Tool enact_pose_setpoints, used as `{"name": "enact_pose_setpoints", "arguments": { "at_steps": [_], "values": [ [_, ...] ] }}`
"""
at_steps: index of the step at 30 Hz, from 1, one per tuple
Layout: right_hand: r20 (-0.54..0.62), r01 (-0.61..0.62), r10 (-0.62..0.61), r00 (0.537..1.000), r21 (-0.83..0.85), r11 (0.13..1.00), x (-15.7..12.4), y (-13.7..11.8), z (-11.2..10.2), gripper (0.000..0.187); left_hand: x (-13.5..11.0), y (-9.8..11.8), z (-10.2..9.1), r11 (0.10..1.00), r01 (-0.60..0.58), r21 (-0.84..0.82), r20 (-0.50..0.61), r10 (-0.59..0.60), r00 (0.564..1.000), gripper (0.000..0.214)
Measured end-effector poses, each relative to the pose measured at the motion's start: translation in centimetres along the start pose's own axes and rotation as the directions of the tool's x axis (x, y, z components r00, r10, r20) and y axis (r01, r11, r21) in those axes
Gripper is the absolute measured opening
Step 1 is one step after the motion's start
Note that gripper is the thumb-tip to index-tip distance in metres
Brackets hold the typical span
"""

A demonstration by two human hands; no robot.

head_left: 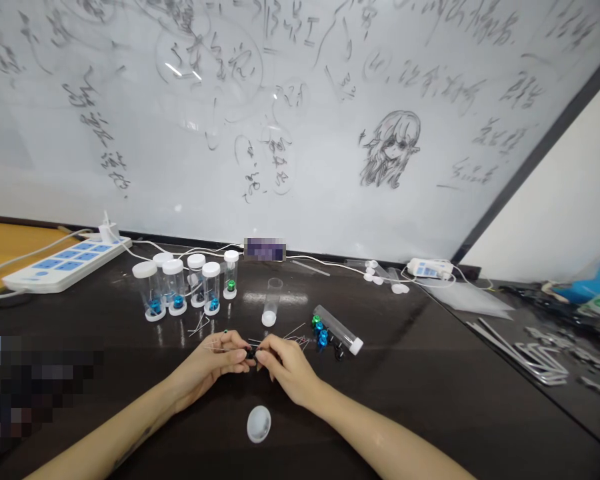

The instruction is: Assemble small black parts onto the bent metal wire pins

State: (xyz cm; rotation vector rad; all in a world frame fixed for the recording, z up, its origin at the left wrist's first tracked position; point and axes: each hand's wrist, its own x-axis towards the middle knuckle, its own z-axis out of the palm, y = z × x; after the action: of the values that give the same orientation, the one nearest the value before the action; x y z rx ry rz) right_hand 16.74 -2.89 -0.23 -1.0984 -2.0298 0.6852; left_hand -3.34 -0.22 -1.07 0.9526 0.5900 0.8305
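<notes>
My left hand (213, 363) and my right hand (291, 368) meet above the dark table, fingers pinched around a small black part (251, 354). The fingers hide most of it, so its exact kind is unclear. Thin metal wires (295, 335) stick out around both hands. Just in front of me lies a white round cap (259, 424). Beyond the hands stands an uncapped clear tube (273, 300) with a white base. To the right, another clear tube (336, 328) lies on its side beside small blue metal parts (322, 337) and a green one (315, 321).
Several capped clear tubes (174, 283) with blue or green parts stand at left, near bent wires (199, 325). A white power strip (67, 263) lies behind them. White caps (373, 273) rest at the back right; metal rods (520, 353) lie far right. A whiteboard (300, 200) rises behind.
</notes>
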Motion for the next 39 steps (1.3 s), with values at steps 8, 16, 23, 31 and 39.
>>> {"name": "enact_pose_setpoints", "arguments": {
  "at_steps": [8,16,23,31,39],
  "values": [
    [-0.08,0.085,-0.086,0.993,-0.024,0.996,-0.33,-0.14,0.13,0.014,0.08,0.46,0.27,1.0,0.005,-0.003,-0.009,-0.005,1.0,0.011],
    [-0.038,0.052,-0.054,0.998,-0.056,0.997,-0.38,-0.36,-0.05,0.012,-0.15,0.3,0.12,1.0,0.019,-0.001,0.002,-0.019,1.0,0.012],
    [-0.069,0.109,-0.111,0.991,-0.027,0.994,-0.34,-0.31,-0.03,0.01,-0.17,0.43,0.25,1.0,0.005,-0.007,0.004,-0.005,1.0,0.011],
    [-0.058,0.102,-0.105,0.993,-0.052,0.993,-0.35,-0.25,0.01,0.011,-0.19,0.49,0.31,1.0,0.008,0.0,0.004,-0.008,1.0,0.011],
    [-0.032,0.057,-0.058,0.998,-0.036,0.998,-0.28,-0.65,-0.16,0.013,-0.12,0.42,0.15,1.0,0.007,0.008,0.023,-0.007,1.0,0.009]
  ]
}}
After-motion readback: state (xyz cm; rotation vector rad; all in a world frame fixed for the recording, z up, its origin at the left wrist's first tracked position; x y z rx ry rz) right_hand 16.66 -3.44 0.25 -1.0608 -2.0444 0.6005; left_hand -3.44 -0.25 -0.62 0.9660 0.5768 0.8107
